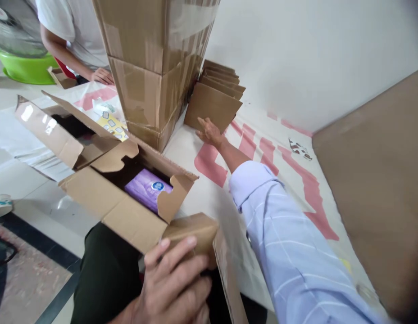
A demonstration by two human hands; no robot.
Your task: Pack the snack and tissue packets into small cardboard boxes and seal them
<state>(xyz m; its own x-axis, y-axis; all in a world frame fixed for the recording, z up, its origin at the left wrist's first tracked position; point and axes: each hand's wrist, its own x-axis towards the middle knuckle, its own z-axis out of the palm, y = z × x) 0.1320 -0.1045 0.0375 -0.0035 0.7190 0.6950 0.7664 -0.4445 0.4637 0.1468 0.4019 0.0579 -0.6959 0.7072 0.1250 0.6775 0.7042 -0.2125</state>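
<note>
An open cardboard box (107, 204) rests against my lap, with a purple packet (146, 188) showing inside it. My left hand (173, 283) is closed around the box's near flap (192, 231) at the bottom of the view. My right arm in a striped blue sleeve stretches forward. My right hand (209, 131) lies with fingers out against the front sheet of a stack of flat cardboard pieces (214, 101) that leans on the tall taped cartons (155, 63).
A second open box (56, 130) stands at left, beside a yellow sheet (111, 123). Another person in a white shirt has a hand (102, 75) on the floor at back left, near a green basin (26, 67). A big brown board (381, 189) stands at right.
</note>
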